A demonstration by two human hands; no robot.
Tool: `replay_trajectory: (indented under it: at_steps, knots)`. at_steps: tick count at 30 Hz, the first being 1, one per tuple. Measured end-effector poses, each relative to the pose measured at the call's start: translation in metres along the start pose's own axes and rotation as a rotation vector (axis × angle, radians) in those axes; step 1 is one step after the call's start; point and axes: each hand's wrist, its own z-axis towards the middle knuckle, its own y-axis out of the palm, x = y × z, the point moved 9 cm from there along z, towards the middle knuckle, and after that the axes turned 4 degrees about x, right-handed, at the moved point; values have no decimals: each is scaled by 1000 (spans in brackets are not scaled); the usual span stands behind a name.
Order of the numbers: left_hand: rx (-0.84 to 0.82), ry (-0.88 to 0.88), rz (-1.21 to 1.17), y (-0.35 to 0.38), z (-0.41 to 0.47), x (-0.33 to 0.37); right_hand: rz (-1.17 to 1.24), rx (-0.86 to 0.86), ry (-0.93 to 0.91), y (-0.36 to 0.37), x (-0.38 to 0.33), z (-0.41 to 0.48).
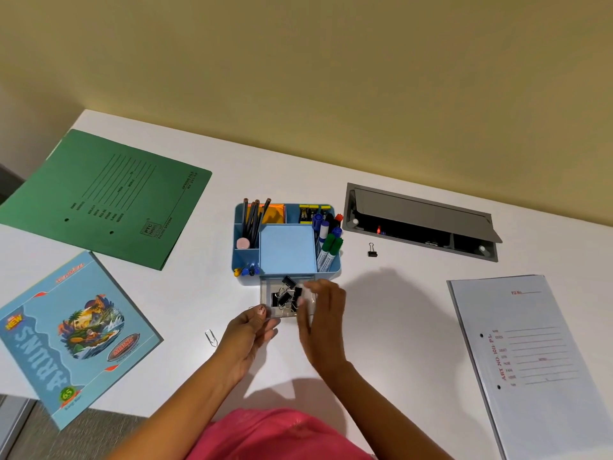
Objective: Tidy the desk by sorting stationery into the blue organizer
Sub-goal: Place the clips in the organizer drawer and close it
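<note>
Blue organizer: stands mid-desk, upright, its compartments holding pencils and markers.

Clear drawer: drawn out of the organizer's near face toward the person. It holds a heap of black binder clips.

Step in hand, as judged: loading binder clips into the drawer.

Outstanding: one loose binder clip lies on the desk just right of the organizer, and a paper clip lies to the left of the hands. The next move calls for a reach to one of these and a drop clear of the drawer walls. The drawer must then be pushed in squarely.

Left hand: at the drawer's near-left corner, thumb on top and fingers curled at the front, apparently pinching it steady.

Right hand: over the drawer's right side, fingers fairly extended with tips above the clips. Motion blur; whether it pinches anything cannot be told.
</note>
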Motion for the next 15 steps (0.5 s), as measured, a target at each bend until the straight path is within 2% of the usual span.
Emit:
replay_trajectory:
  at_steps: [4,7,11,15]
  knots:
    - [-21,-11,-12,1,-1,0,2,238,152,-33,33,29]
    - [-18,-19,-12,1,-1,0,-76,327,270,-43,74,54]
    - [-12,-22,8,0,-3,-1,-205,224,355,-31,123,82]
    - [-18,-17,12,2,-3,1,-337,18,491,-11,165,87]
